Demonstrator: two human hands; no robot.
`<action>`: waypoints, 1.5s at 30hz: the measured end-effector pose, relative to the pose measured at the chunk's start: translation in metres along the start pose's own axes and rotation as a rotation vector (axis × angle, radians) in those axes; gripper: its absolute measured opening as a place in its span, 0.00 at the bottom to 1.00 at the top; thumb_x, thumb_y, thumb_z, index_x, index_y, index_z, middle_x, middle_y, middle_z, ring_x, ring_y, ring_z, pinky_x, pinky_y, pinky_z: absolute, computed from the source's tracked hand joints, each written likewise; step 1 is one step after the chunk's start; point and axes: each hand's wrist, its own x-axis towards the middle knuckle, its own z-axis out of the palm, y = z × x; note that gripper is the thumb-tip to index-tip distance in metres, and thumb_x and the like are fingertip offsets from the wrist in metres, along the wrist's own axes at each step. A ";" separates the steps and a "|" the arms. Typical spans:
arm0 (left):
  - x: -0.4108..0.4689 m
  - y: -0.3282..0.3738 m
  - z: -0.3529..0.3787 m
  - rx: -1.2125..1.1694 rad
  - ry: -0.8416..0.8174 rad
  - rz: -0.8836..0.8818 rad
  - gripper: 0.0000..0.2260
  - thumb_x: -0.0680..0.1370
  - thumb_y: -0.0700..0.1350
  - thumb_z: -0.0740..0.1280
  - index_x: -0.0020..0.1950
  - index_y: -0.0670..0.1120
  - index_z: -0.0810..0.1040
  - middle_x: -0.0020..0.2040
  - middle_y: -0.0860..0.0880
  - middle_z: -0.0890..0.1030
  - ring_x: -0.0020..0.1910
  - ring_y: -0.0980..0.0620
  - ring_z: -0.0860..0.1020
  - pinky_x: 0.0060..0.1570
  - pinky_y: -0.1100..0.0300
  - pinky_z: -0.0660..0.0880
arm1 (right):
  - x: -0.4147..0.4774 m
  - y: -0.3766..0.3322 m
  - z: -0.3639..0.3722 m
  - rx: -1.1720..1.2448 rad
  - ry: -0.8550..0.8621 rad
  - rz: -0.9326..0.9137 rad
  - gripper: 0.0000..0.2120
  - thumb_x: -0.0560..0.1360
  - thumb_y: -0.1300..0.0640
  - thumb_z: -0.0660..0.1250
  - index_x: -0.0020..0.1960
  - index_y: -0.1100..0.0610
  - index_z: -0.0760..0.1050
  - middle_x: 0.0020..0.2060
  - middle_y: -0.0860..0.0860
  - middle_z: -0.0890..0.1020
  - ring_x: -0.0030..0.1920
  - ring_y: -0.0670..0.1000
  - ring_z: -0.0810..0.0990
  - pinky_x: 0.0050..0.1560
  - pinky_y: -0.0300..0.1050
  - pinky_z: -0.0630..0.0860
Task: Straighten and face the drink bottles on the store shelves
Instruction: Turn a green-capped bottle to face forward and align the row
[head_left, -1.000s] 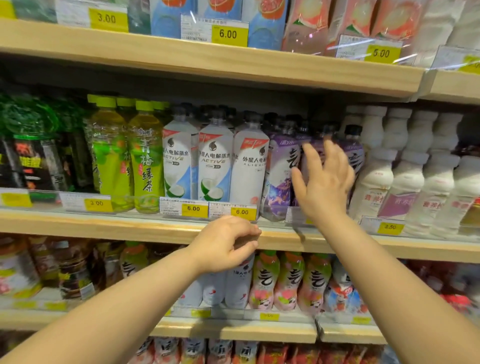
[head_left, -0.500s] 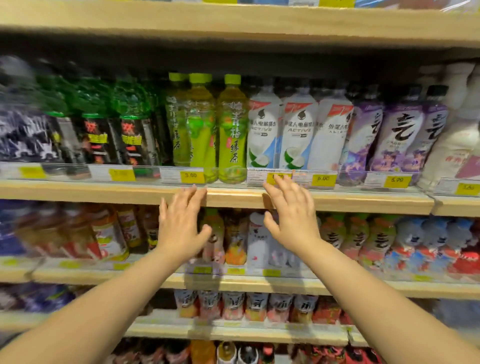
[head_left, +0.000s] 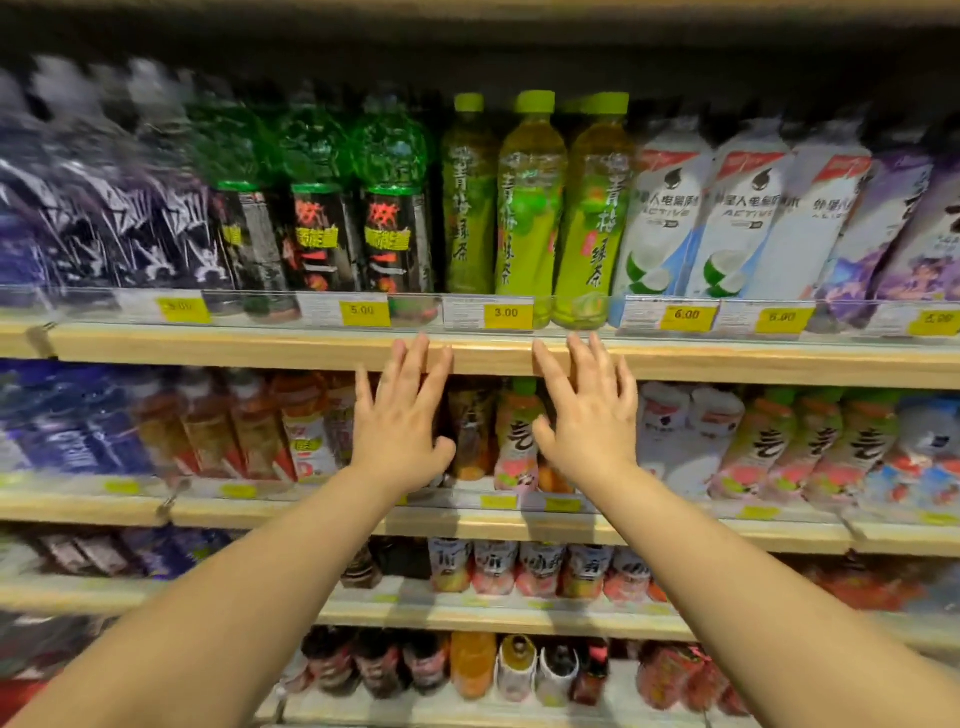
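Three green tea bottles (head_left: 530, 208) with lime caps stand upright on the upper shelf (head_left: 260, 345), behind a 3.00 price tag. Dark energy drink bottles (head_left: 392, 234) with green tops stand to their left, white electrolyte bottles (head_left: 670, 218) to their right. My left hand (head_left: 400, 421) and my right hand (head_left: 587, 421) are both raised with spread, straight fingers, just below those tea bottles. Their fingertips overlap the shelf's wooden front edge. Neither hand holds anything.
A clear plastic rail with yellow price tags (head_left: 506, 314) runs along the upper shelf. Purple bottles (head_left: 893, 223) stand at far right. Lower shelves carry peach-label bottles (head_left: 517, 441), white bottles (head_left: 675, 431) and small juice bottles (head_left: 493, 569). The left side is motion-blurred.
The view has swung left, away from the purple and white bottles. My right hand came down from the purple bottles, my left hand uncurled, and both now sit side by side under the tea bottles.
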 end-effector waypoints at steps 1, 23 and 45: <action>0.000 0.002 0.001 -0.003 0.015 0.002 0.47 0.69 0.54 0.66 0.76 0.55 0.34 0.76 0.52 0.35 0.74 0.51 0.33 0.71 0.39 0.38 | 0.000 -0.001 0.002 -0.020 0.003 0.004 0.40 0.69 0.54 0.71 0.76 0.49 0.56 0.74 0.59 0.60 0.75 0.60 0.53 0.72 0.60 0.46; 0.042 0.080 0.104 -0.633 -0.203 -0.547 0.20 0.68 0.55 0.75 0.30 0.48 0.67 0.30 0.49 0.73 0.28 0.53 0.72 0.24 0.60 0.64 | 0.001 0.030 0.019 -0.195 0.179 -0.177 0.46 0.58 0.71 0.71 0.73 0.51 0.63 0.71 0.58 0.67 0.71 0.60 0.65 0.69 0.54 0.53; -0.011 0.074 0.079 -0.859 0.088 -0.356 0.27 0.65 0.43 0.78 0.61 0.49 0.73 0.55 0.53 0.70 0.49 0.64 0.67 0.45 0.79 0.64 | -0.001 0.033 0.011 -0.202 -0.098 -0.166 0.51 0.67 0.69 0.64 0.74 0.45 0.34 0.77 0.55 0.46 0.73 0.52 0.33 0.71 0.48 0.30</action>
